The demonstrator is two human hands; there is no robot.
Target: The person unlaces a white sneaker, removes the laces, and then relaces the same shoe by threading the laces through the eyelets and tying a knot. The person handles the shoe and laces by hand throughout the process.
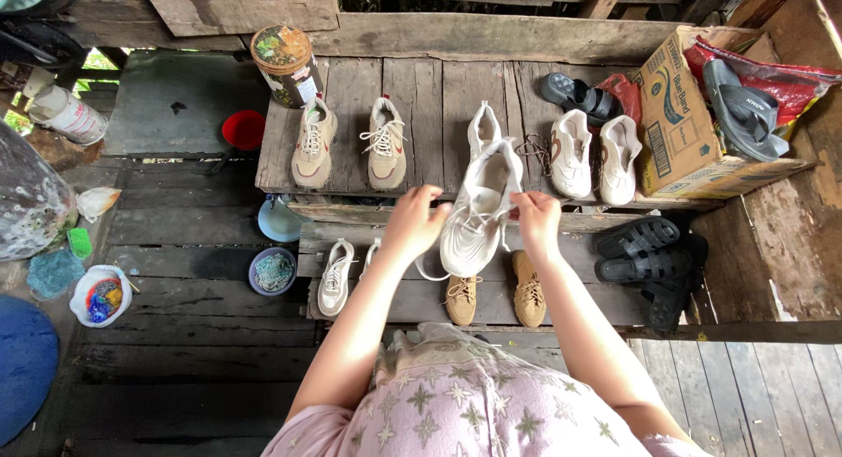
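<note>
Between both hands (478,220), white sneaker (478,211)

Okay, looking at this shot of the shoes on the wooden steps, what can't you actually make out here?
Head view only:
- Left hand fingertips: curled behind the white sneaker.
- Small white sneaker: mostly hidden by the left forearm.
- Cardboard box contents: hidden by its walls and the dark sandals.
- Blue object: cut off by the left edge.
</note>
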